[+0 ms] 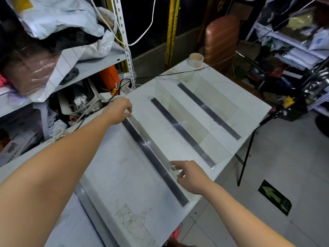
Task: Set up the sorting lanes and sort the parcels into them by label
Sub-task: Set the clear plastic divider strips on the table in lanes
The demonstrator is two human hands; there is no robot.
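Note:
A white table carries several dark strips running front to back, with clear upright divider panels standing along them. My left hand pinches the far top end of the nearest-left clear divider. My right hand holds the same divider's near top edge between thumb and fingers. Two more clear dividers stand to the right, one in the middle and one at the far right. Another dark strip lies at the near left with no panel I can make out. No parcels are on the table.
A roll of clear tape sits on the table's far corner. Metal shelving at the left holds bagged parcels, cables and a power strip. More shelves with parcels stand at the right, and a black tripod leans by the table's right edge.

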